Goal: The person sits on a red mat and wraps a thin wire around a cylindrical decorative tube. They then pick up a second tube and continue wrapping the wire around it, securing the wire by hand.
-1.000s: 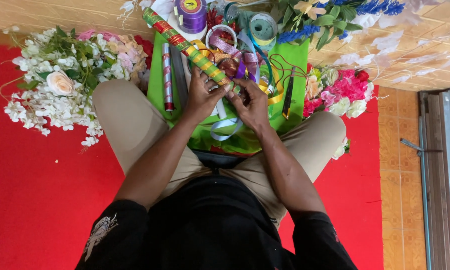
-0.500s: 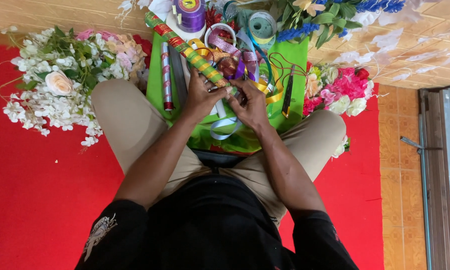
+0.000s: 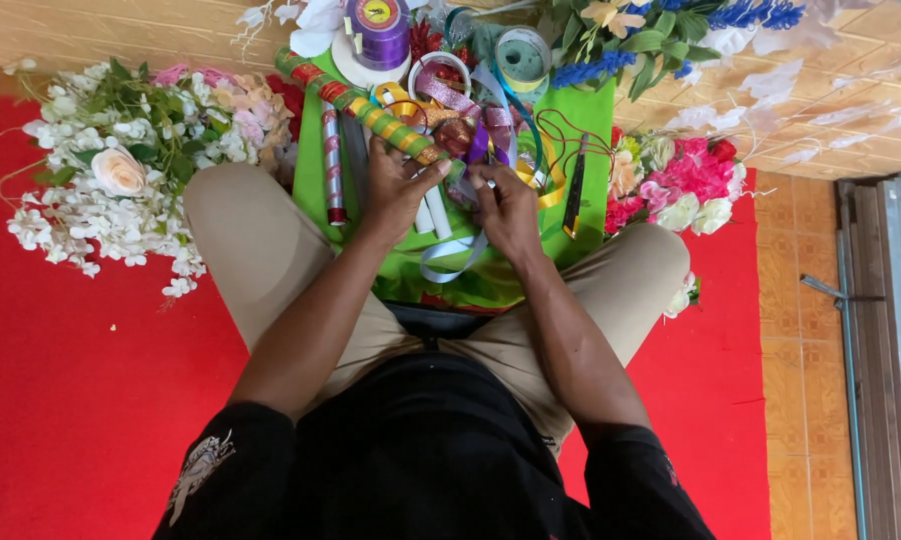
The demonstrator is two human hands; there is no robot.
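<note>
- Left hand [image 3: 396, 190]: fingers were closed around the lower end of a wrapped stick [image 3: 366, 108], which was banded in green, red and gold and slanted up and away to the person's left.
- Right hand [image 3: 506, 205]: fingers were pinched on a purple ribbon [image 3: 478, 145] just beside the stick's lower end; the two hands sat close together, thumbs nearly touching.
- Green cloth [image 3: 591, 115]: lay spread on the floor between the person's knees and carried the loose supplies.
- Second stick [image 3: 332, 165]: lay flat on the cloth just left of the left hand, wound in red and silver.
- Purple spool [image 3: 381, 32]: stood upright at the far edge of the cloth, on a white disc.
- Green tape roll [image 3: 523, 58]: lay right of the purple spool, near the top of the cloth.
- Pale ribbon loop [image 3: 449, 262]: trailed on the cloth beneath the hands, toward the person's lap.
- Black-handled tool [image 3: 575, 190]: lay on the cloth to the right of the right hand, apart from it.
- White flowers [image 3: 111, 180]: were heaped on the red mat [image 3: 71, 400] by the left knee, with one cream rose among them.
- Pink and red flowers [image 3: 686, 180]: were bunched by the right knee.
- Blue flowers [image 3: 741, 15]: lay with green leaves on the wooden floor [image 3: 91, 35] at the far right.
</note>
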